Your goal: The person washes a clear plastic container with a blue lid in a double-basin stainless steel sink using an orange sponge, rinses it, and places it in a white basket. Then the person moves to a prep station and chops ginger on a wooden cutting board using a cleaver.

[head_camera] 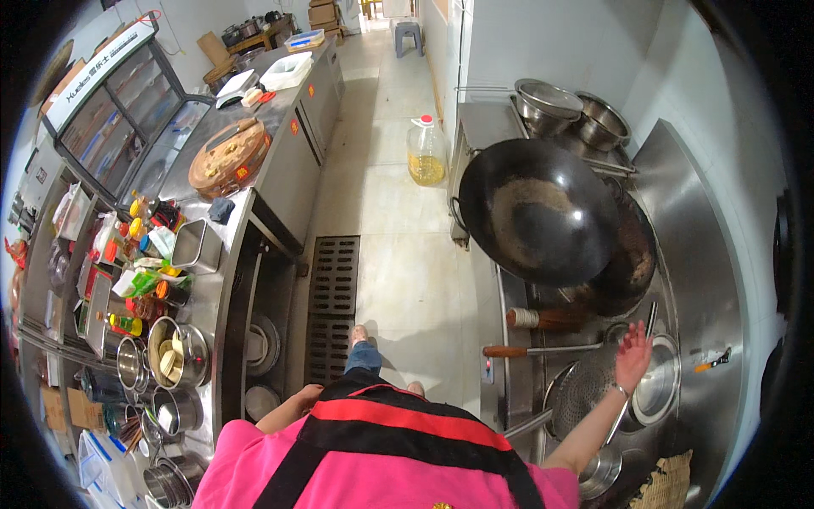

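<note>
My right hand (pixel 633 357) reaches over the steel stove top on the right, palm up-facing with the fingers extended and nothing seen in it. Behind it runs a thin metal handle (pixel 652 313); whether they touch I cannot tell. Beside the hand lie a perforated steel skimmer (pixel 582 396) and a round metal basin (pixel 664 375). A utensil with a wooden handle (pixel 505 351) lies farther forward. My left hand (pixel 310 393) hangs low by my waist, partly hidden by my sleeve and apron (pixel 407 426); its fingers are unclear.
A large black wok (pixel 540 210) rests tilted over another wok (pixel 629 267). An oil jug (pixel 426 156) stands on the floor near a drain grate (pixel 334 273). The left counter holds a round chopping board (pixel 222 159) with a cleaver (pixel 232 133), bottles and steel pots (pixel 194 356).
</note>
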A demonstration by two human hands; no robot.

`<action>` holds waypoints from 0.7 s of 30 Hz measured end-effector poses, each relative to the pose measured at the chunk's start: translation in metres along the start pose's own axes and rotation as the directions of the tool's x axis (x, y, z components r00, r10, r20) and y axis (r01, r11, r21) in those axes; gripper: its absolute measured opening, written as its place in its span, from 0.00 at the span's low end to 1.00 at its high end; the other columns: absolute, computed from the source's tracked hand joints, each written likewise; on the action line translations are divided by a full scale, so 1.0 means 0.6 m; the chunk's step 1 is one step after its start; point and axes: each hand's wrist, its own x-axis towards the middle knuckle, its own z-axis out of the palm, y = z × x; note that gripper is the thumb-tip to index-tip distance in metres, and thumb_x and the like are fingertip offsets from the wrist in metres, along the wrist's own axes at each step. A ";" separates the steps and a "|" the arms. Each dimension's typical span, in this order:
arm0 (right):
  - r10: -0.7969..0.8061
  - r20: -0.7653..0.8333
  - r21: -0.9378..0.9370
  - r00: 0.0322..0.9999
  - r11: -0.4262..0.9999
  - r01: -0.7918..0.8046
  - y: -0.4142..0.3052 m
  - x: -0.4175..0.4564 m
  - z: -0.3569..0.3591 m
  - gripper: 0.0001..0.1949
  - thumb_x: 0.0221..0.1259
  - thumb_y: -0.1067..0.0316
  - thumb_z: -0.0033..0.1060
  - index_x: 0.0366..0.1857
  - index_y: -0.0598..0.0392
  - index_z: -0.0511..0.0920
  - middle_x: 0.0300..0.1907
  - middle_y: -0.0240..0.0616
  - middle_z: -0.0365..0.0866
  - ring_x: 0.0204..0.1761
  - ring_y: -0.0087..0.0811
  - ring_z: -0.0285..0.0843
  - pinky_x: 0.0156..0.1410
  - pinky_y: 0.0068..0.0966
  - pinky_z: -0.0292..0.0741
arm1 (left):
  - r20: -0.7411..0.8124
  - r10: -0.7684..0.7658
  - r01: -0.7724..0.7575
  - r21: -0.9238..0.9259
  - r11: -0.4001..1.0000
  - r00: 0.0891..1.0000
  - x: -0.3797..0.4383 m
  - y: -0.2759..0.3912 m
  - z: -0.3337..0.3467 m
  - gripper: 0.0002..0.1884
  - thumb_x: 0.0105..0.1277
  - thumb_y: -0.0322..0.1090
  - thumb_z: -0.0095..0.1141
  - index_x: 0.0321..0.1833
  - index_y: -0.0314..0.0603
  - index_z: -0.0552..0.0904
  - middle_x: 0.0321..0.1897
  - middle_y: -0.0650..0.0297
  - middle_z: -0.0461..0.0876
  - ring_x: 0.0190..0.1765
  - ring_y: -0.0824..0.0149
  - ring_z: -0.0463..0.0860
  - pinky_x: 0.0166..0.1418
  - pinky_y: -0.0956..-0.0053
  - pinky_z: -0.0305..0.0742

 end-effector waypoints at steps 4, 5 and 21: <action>-0.034 0.072 -0.176 0.997 0.983 0.047 -0.023 -0.021 0.122 0.25 0.71 0.50 0.45 0.64 0.56 0.66 0.49 0.40 0.78 0.38 0.25 0.76 0.37 0.22 0.77 | 0.025 -0.045 0.046 -0.056 0.997 0.999 0.039 0.045 -0.037 0.25 0.57 0.47 0.65 0.51 0.34 0.82 0.41 0.58 0.84 0.40 0.66 0.81 0.40 0.68 0.76; -0.050 0.101 -0.214 0.994 0.974 0.071 -0.024 -0.022 0.147 0.25 0.71 0.50 0.44 0.64 0.57 0.66 0.48 0.40 0.78 0.37 0.25 0.76 0.35 0.21 0.77 | 0.031 -0.053 0.055 -0.065 0.996 0.998 0.053 0.056 -0.048 0.25 0.56 0.47 0.65 0.50 0.34 0.82 0.40 0.59 0.84 0.39 0.66 0.81 0.39 0.68 0.76; 0.498 0.537 -0.822 0.681 0.489 0.290 0.284 0.195 0.953 0.35 0.52 0.56 0.68 0.64 0.60 0.67 0.55 0.42 0.77 0.46 0.31 0.80 0.51 0.26 0.77 | 0.032 -0.085 0.089 -0.149 0.985 0.996 0.327 0.221 -0.371 0.09 0.54 0.37 0.57 0.25 0.38 0.82 0.21 0.59 0.78 0.20 0.61 0.78 0.19 0.64 0.71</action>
